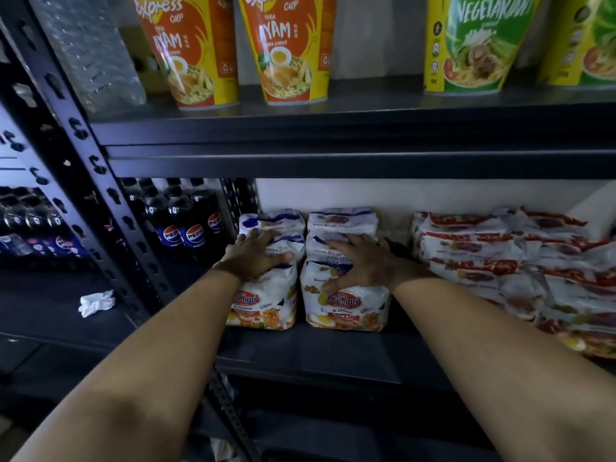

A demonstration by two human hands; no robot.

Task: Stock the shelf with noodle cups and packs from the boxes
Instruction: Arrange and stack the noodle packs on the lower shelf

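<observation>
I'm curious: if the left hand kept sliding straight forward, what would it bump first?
Probably the rear white noodle pack in its own row, just past the left hand; behind that is the wall. Depth is hard to judge.

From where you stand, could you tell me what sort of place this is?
Probably a small shop or its stockroom: a dark metal shelf holds rows of noodle cups, stacked noodle packs under both hands, and Pepsi bottles in the next bay.

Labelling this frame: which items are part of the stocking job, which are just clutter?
Job:
white noodle packs, under left hand and right hand
red noodle packs
noodle cups
shelf

Clutter:
Pepsi bottles
crumpled white wad
</observation>
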